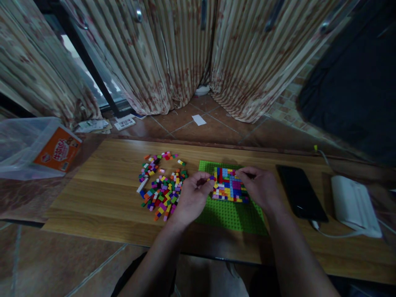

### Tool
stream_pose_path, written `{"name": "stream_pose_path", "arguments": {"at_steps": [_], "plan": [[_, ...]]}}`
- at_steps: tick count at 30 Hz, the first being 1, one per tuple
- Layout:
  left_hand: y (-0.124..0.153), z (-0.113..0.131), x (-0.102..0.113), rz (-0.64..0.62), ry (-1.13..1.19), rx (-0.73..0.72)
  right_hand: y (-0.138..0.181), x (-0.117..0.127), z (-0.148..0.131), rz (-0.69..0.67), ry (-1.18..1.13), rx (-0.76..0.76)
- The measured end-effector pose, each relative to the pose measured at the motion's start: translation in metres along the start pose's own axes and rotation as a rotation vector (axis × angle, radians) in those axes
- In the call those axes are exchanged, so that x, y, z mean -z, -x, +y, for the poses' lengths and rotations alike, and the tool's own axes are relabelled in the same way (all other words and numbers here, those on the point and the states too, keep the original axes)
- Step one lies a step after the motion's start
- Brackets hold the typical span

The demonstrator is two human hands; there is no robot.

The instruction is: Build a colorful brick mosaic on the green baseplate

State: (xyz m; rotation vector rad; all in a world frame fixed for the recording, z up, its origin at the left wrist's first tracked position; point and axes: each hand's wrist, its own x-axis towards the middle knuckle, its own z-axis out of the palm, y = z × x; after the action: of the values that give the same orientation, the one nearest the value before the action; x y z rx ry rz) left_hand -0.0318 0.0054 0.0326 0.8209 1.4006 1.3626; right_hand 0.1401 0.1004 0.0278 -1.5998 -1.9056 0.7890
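A many-coloured block of small toy bricks sits on a green studded baseplate. My left hand is at the block's left edge, thumb and forefinger pinched around a small toy brick that looks purple. My right hand reaches over the block's upper right corner, its thumb and forefinger closed together at the bricks there. Whatever is between those right fingertips is too small to make out. Left of the baseplate lies a loose pile of coloured bricks, with a long white piece at its left side.
The wooden table carries a black phone with a cable plugged in and a white device at the right. A clear plastic bin with an orange label stands at the left. Striped curtains hang beyond the table.
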Motion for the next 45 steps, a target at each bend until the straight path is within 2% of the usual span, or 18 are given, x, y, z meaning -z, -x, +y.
{"name": "stream_pose_path", "arguments": {"at_steps": [26,34,40,42,45], "plan": [[-0.002,-0.007,-0.002,-0.039,0.017,0.013,0.0,-0.004,-0.005,0.031,0.053,0.047],[-0.003,-0.008,-0.003,-0.021,0.01,0.015,-0.001,-0.003,-0.004,-0.004,0.023,0.035],[-0.001,-0.004,-0.004,-0.047,0.017,-0.006,0.007,0.001,-0.006,0.105,-0.118,0.116],[-0.001,-0.003,-0.005,-0.061,0.027,-0.011,0.012,0.002,-0.012,0.069,-0.235,0.142],[0.0,-0.002,-0.005,-0.075,0.039,-0.022,0.019,0.0,-0.022,-0.136,-0.389,0.15]]}}
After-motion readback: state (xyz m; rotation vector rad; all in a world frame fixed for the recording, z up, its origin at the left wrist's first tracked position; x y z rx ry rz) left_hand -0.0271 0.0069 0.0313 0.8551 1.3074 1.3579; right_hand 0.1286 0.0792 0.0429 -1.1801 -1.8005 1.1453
